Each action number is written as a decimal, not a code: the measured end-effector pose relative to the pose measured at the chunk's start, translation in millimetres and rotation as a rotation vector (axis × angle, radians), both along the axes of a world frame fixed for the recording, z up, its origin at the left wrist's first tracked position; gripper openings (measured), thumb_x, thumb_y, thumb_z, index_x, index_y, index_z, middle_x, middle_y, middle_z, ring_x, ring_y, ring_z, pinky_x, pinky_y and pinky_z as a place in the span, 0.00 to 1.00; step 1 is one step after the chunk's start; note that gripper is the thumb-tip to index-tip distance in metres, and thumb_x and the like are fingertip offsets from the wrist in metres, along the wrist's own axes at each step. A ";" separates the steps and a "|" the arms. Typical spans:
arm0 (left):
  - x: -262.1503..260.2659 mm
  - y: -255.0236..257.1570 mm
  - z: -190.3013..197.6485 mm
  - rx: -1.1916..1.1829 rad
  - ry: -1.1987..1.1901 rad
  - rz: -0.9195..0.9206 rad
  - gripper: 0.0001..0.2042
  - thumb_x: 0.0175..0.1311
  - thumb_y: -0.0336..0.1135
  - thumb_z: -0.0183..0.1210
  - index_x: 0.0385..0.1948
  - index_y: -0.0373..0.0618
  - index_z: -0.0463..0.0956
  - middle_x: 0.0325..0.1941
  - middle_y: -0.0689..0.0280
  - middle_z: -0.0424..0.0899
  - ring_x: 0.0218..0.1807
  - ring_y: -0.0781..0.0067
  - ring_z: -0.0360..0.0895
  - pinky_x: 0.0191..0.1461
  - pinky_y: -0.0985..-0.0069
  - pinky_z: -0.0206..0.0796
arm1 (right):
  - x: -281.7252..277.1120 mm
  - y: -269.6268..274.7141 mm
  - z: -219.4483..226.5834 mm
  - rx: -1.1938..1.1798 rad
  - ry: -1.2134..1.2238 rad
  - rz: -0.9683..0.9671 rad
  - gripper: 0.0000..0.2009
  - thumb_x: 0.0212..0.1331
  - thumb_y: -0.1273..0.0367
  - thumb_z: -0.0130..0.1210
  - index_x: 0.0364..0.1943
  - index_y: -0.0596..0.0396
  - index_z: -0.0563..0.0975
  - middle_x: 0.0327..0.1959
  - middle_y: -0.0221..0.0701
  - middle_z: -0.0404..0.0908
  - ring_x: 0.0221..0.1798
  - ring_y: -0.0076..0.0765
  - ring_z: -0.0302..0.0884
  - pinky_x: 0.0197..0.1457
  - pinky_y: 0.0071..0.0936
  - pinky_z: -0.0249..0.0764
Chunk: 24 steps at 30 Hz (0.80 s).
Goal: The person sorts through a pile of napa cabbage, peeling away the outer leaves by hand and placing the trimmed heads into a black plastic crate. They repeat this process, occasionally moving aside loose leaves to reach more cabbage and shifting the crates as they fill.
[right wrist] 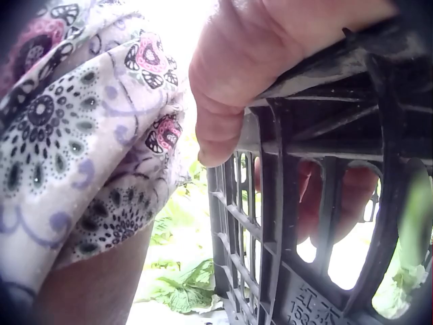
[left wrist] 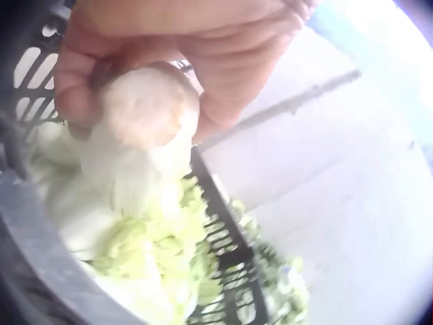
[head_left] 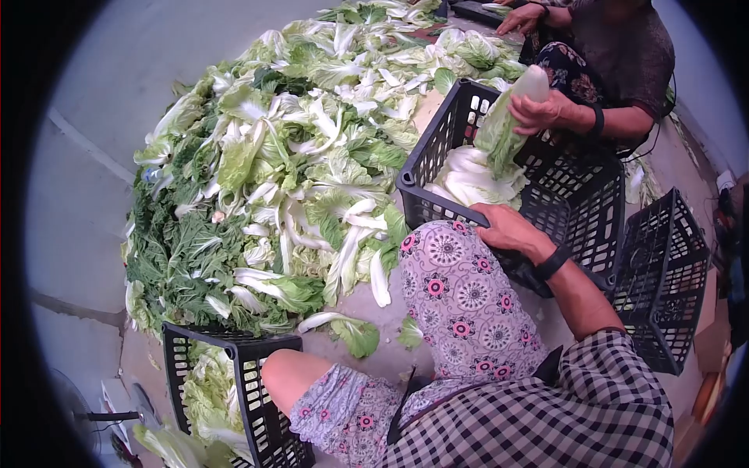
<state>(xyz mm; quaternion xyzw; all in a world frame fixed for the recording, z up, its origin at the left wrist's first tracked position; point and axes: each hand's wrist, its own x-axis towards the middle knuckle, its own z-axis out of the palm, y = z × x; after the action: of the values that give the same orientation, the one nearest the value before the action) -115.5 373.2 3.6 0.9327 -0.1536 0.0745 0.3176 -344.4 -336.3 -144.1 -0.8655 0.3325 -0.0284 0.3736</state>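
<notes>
My right hand grips the near rim of a black plastic crate. In the right wrist view its thumb lies outside the slotted wall, with fingers showing through the slots. That crate holds pale Chinese cabbages at its left end. In the left wrist view my left hand holds a Chinese cabbage round its cut base, over leafy cabbage in a black crate. The head view does not show this hand; a crate with cabbage stands at lower left there.
Opposite, a person's hand holds a cabbage over the crate by my right hand. A large heap of loose cabbage leaves covers the floor ahead. Another black crate stands at right. My knee touches the near crate.
</notes>
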 end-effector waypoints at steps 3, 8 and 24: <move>14.9 -69.9 10.0 -0.755 0.307 0.075 0.44 0.51 0.58 0.62 0.61 0.31 0.56 0.55 0.47 0.70 0.51 0.55 0.70 0.52 0.62 0.69 | -2.4 0.1 4.0 -0.003 -0.088 0.009 0.24 0.47 0.63 0.57 0.50 0.58 0.72 0.44 0.46 0.78 0.48 0.50 0.75 0.53 0.37 0.69; 37.4 -190.4 -2.8 -1.150 0.797 0.122 0.24 0.63 0.56 0.48 0.50 0.48 0.70 0.39 0.62 0.79 0.31 0.65 0.76 0.26 0.72 0.69 | -7.8 11.1 41.7 -0.063 -0.310 -0.026 0.29 0.45 0.64 0.60 0.55 0.57 0.69 0.53 0.45 0.73 0.54 0.47 0.72 0.59 0.36 0.66; -21.7 -342.9 -9.7 -0.639 0.944 -0.838 0.44 0.54 0.69 0.50 0.62 0.40 0.55 0.40 0.59 0.77 0.31 0.71 0.78 0.33 0.77 0.73 | 102.9 149.1 131.6 -0.363 -0.840 0.651 0.40 0.34 0.63 0.70 0.59 0.49 0.64 0.54 0.41 0.70 0.56 0.48 0.69 0.60 0.43 0.63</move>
<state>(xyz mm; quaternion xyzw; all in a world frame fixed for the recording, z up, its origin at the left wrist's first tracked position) -137.1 30.3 -6.0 0.5887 -0.3162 -0.4252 0.6104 -241.5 -187.2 -12.6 -0.8883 -0.1394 -0.3106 0.3082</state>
